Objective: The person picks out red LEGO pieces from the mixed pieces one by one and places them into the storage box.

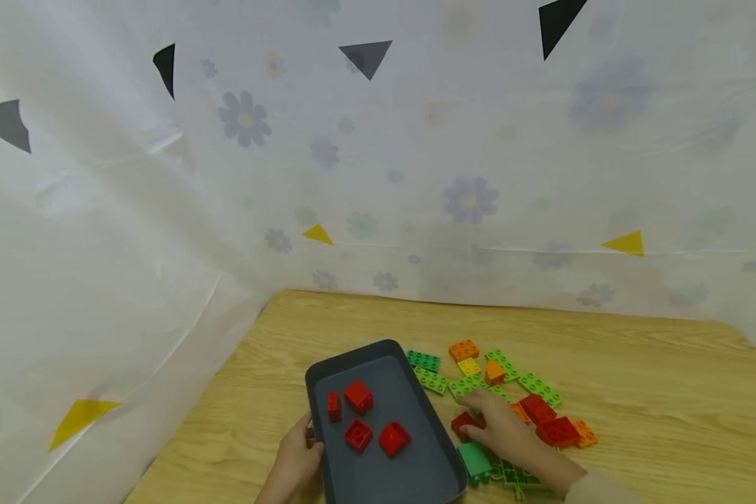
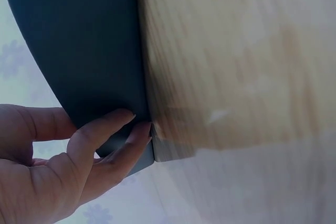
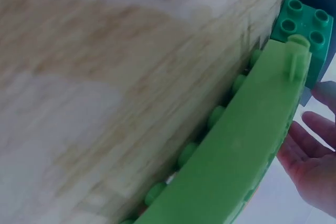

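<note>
A dark tray [image 1: 435,483] with several red bricks inside, one of them a square brick [image 1: 358,435], lies on the wooden table. My left hand [image 1: 295,458] grips its left side; in the left wrist view the hand [image 2: 68,161] has bent fingers against the wall of the tray [image 2: 89,35]. Right of the tray, my right hand [image 1: 504,428] has thumb and fingers parted at a red brick [image 1: 463,425]. In the right wrist view that hand [image 3: 315,156] is beside a dark green brick [image 3: 302,24] and a long light green piece [image 3: 226,145]; the red brick is hidden there.
Beyond the right hand lie light green bricks [image 1: 540,389], an orange brick [image 1: 463,350], a yellow brick [image 1: 469,367] and red bricks [image 1: 557,432]. A green block [image 1: 475,462] stands by the tray's right edge. A patterned sheet [image 1: 416,140] hangs behind the table [image 1: 227,434].
</note>
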The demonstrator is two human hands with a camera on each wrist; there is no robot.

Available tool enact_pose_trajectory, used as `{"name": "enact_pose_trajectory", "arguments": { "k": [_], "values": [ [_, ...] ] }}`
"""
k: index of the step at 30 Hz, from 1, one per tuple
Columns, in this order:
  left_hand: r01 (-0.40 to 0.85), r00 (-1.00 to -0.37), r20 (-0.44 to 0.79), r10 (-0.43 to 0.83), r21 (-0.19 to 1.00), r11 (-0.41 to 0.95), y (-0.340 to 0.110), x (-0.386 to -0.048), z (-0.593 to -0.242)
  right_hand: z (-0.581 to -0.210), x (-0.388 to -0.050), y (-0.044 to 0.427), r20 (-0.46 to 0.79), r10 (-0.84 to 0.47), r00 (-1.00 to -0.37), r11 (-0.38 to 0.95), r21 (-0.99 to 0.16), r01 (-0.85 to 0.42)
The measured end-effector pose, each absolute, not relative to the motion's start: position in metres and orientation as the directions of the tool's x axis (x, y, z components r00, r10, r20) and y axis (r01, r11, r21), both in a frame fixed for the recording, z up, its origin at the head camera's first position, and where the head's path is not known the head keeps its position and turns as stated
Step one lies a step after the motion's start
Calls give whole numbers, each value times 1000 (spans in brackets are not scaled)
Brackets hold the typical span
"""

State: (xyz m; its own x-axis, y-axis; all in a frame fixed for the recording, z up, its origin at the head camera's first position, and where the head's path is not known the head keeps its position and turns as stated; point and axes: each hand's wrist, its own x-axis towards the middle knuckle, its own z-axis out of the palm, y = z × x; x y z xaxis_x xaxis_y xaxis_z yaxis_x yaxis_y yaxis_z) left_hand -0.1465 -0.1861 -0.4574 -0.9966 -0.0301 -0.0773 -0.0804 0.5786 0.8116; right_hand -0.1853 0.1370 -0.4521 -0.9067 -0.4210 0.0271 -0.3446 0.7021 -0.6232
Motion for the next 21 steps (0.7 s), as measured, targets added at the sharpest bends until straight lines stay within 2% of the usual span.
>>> {"name": "enact_pose_trajectory", "arguments": {
  "k": [10,21],
  "values": [
    [-60,-998,-57,-23,809,585,-187,-146,-457,-454,-192,133,-18,-522,-853,679,-614,-403],
    [-64,-998,-60,-26,816,575,-186,-146,-457,-459,-196,131,-40,-503,-863,675,-642,-364]
  ]
}}
